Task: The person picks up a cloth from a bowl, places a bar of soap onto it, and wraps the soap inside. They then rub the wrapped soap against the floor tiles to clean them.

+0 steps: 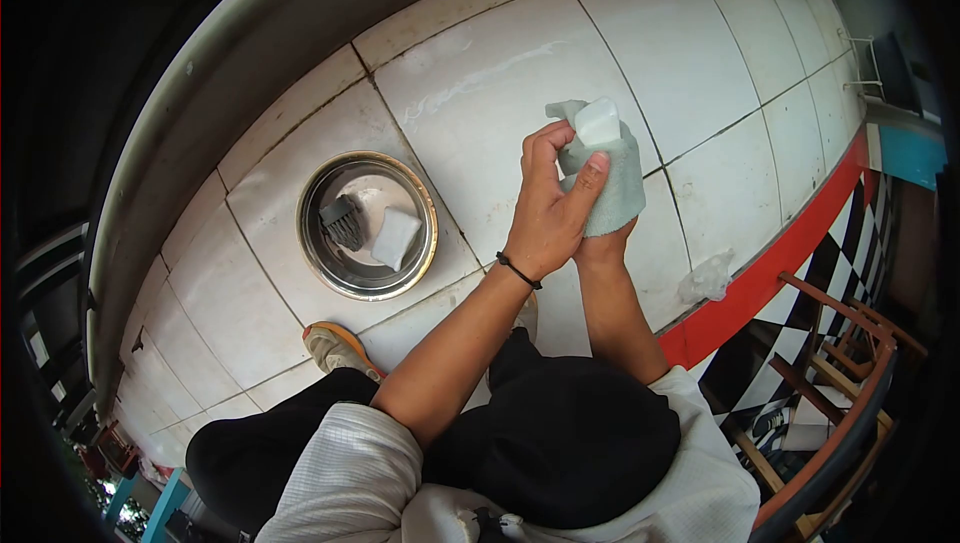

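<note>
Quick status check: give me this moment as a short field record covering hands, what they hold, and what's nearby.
left hand: gripping the cloth, thumb up beside the block
right hand: under the cloth, mostly hidden
cloth: pale green, wrapped around the block
white block: sticks out above the cloth
metal bowl: on the tiled floor, holds a dark brush and a white piece
crumpled plastic: on tiles by the red strip
wooden chair: at right

Count at this moment: hands, 2, left hand and right hand. Cloth, 1. White block, 1. Metal bowl, 1, containing brush, 1, and white pad, 1. Shoe, 1 visible. Crumpled plastic bag, 1. Wooden chair, 1.
</note>
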Demonstrator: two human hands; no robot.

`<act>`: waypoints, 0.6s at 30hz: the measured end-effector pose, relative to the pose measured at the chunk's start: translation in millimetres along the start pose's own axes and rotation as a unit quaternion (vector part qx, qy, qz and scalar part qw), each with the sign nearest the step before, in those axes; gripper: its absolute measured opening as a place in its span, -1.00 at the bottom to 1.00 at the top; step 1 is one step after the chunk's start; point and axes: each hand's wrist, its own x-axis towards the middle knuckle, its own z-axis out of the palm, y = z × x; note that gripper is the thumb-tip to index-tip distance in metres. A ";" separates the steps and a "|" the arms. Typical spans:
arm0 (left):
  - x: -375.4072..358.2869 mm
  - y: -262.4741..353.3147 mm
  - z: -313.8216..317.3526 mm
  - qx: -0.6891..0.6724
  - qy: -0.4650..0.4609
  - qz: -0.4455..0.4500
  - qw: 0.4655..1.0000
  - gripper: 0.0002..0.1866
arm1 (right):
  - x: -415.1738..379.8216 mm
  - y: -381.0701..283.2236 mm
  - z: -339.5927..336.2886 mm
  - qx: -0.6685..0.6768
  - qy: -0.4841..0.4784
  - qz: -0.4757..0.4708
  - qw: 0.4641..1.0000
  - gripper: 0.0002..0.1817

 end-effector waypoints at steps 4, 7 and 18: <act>-3.3 -3.6 -6.2 -0.098 -0.007 0.094 0.991 -0.37 | 0.4 -8.8 1.7 0.136 -0.017 0.032 0.990 -0.55; -10.7 9.7 -3.5 -0.163 0.070 0.024 0.984 -0.38 | 4.5 -22.3 11.1 0.286 -0.017 0.092 0.954 -0.60; -6.7 35.4 -13.7 -0.294 0.154 -0.079 0.940 -0.89 | 4.9 -9.5 12.8 0.265 -0.062 0.129 0.954 -0.62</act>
